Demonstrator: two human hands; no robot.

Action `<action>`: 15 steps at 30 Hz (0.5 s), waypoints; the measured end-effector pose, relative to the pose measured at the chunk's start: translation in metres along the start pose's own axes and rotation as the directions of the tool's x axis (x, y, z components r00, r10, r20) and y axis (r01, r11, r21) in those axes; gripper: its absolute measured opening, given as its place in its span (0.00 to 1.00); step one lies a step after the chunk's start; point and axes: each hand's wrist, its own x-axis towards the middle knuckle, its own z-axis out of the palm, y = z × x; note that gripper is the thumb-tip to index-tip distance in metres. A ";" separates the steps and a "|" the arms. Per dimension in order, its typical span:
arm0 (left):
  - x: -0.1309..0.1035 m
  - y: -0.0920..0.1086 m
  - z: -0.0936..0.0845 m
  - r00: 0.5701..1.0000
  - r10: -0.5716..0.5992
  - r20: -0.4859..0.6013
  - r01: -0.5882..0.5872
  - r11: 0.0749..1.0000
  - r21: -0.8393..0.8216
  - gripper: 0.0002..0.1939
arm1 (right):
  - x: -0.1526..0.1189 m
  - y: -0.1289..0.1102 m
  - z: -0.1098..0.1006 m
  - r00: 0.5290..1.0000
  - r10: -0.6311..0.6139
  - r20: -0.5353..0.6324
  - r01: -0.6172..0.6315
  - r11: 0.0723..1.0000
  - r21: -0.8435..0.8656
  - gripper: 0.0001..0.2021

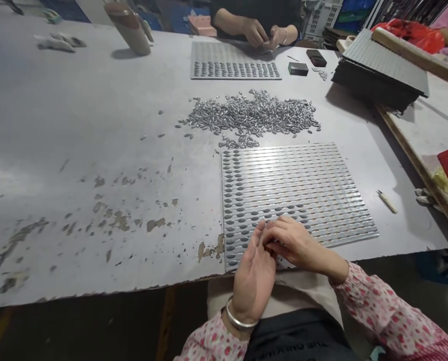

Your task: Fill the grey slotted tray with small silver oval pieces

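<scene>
My left hand is palm up, fingers stretched out over the near edge of a ribbed grey tray. Whatever may lie at its fingertips is covered by my right hand. The right fingers are bent and pinched together against the left fingers; what they pinch is too small or hidden to make out. Grey, leaf-shaped pieces sit in rows along the tray's left side and in part of its near rows. Beyond the tray lies a wide heap of similar loose shiny grey pieces.
Across the white table, another person's hands work at a second tray. A brown-and-beige bottle stands at the back left. At right are a small pointed tool, a stack of grey sheets and a wooden edge.
</scene>
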 end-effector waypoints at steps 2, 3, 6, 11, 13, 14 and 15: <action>-0.001 0.002 -0.004 0.999 0.042 0.026 -0.043 0.999 0.026 0.20 | 0.008 0.009 -0.007 1.000 0.003 -0.029 -0.002 0.999 0.048 0.05; -0.001 0.003 -0.006 0.998 0.056 0.040 -0.058 0.997 0.044 0.19 | 0.013 0.016 -0.009 0.998 0.019 -0.053 -0.016 0.998 0.064 0.05; -0.002 0.010 -0.011 0.996 0.084 0.044 -0.088 0.990 0.111 0.16 | 0.032 0.042 -0.012 0.991 0.075 -0.114 -0.070 0.996 0.047 0.06; -0.005 0.020 -0.015 0.994 0.114 0.004 -0.112 0.971 0.210 0.13 | 0.060 0.067 0.005 0.992 0.110 -0.054 -0.115 0.988 -0.103 0.05; -0.006 0.021 -0.016 0.992 0.126 -0.010 -0.121 0.968 0.220 0.12 | 0.066 0.069 0.011 0.992 0.122 -0.031 -0.125 0.979 -0.161 0.04; -0.006 0.021 -0.017 0.991 0.131 -0.017 -0.124 0.967 0.222 0.11 | 0.067 0.068 0.013 0.992 0.121 -0.025 -0.124 0.974 -0.191 0.05; -0.007 0.021 -0.018 0.990 0.138 -0.026 -0.129 0.967 0.222 0.11 | 0.069 0.068 0.015 0.993 0.118 -0.024 -0.120 0.968 -0.220 0.05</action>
